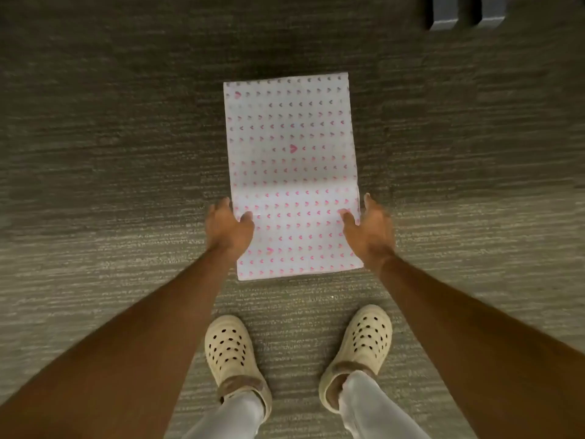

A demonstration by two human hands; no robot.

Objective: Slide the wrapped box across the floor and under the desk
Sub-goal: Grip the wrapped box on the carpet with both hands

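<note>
**Pink-hearted paper, box at the person's feet**

White paper printed with small pink hearts covers the one wrapped box [292,172], which lies flat on the grey carpet [110,153] just ahead of the person's toes, its long side pointing away from them. Two hands hold its near end. The left hand [228,224] is on the left edge, thumb on top and fingers curled down the side; the right hand [368,228] mirrors it on the right edge, thumb on the top face. Both are partly closed around the box's sides, not clenched.

By my reading the slide is at its start or barely under way: the box lies in open floor, and nothing that is clearly a desk covers it. Two dark shapes [465,12] at the far top right may be furniture legs, though I cannot tell. Almost all the travel seems left.

Two cream clogs [229,350] stand behind the box.
</note>
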